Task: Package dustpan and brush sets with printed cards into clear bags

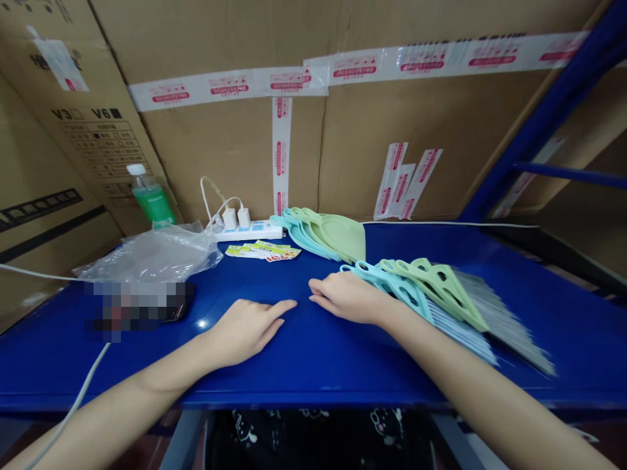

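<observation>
My left hand (247, 326) lies flat on the blue shelf top (304, 365), fingers stretched toward the middle, holding nothing. My right hand (345, 297) rests palm down just to its right, fingers together and extended, empty. Its wrist lies next to a stack of small brooms (431, 294) with light blue and green handles and grey bristles fanning to the right. Behind the hands sits a nested stack of green and blue dustpans (328, 235). A few printed labels (264, 250) lie left of the dustpans.
A white power strip (247, 230) with two chargers sits at the back by taped cardboard boxes (235, 124). Clear plastic bags (151, 258), a green bottle (151, 199) and a dark blurred object (176, 307) are at the left. A blue rack post (543, 111) rises on the right.
</observation>
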`<state>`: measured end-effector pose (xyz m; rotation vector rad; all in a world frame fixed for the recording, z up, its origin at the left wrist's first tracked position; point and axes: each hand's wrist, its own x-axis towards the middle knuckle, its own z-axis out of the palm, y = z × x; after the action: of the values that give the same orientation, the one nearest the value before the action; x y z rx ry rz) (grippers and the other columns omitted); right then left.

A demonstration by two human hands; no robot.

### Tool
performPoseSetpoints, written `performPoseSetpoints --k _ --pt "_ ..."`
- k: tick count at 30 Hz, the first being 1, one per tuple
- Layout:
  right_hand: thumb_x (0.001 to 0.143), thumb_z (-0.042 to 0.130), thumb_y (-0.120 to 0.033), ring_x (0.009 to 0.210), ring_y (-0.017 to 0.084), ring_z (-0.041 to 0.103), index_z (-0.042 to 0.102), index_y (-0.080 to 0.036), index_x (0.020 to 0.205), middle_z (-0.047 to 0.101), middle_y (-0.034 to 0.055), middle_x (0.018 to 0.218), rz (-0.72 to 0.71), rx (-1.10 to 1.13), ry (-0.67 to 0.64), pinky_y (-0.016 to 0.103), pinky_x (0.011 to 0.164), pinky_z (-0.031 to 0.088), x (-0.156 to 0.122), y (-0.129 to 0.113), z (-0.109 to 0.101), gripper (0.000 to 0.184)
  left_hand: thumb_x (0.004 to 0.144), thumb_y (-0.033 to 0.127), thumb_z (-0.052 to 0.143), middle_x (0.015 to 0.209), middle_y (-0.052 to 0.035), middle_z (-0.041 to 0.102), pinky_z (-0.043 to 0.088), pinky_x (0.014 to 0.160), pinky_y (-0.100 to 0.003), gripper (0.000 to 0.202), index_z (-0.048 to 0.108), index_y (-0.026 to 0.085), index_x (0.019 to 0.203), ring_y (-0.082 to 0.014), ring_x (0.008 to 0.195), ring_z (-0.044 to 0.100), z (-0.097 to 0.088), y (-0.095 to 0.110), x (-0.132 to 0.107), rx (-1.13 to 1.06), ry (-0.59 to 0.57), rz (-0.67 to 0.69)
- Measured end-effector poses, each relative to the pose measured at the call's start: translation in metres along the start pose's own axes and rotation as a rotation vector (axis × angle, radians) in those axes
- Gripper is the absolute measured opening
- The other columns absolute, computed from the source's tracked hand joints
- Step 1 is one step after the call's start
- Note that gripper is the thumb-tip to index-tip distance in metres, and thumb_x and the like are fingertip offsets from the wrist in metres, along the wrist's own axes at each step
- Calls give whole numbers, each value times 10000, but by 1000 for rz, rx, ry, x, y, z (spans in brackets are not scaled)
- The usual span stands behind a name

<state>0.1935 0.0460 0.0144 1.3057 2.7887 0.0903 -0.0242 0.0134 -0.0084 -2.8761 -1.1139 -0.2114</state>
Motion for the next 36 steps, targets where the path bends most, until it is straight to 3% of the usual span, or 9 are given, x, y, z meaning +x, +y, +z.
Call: performPoseSetpoints --k 20,27,36 --pt "956 408 -230 687 176 587 571 -139 920 669 73 795 1 14 -68 270 529 220 1 -1 0 191 920 168 403 919 -38 723 507 614 -264 348 535 196 1241 -188 737 687 -6 3 1 28 -81 -18" --pt "954 412 -234 676 174 580 573 -139 923 667 73 784 -3 6 -60 270 526 214 0 0 1 189 939 218 369 596 -9 658 449 514 -244 366 529 205 1269 -173 521 627 -5 4 1 153 -124 -52" --pt "955 416 -245 690 181 594 576 -149 928 669 71 784 -4 -9 -50 275 530 227 -1 -1 0 188 934 223 357 572 1 632 436 510 -251 362 544 216 1245 -173 501 607 0 3 -1 150 -59 -26"
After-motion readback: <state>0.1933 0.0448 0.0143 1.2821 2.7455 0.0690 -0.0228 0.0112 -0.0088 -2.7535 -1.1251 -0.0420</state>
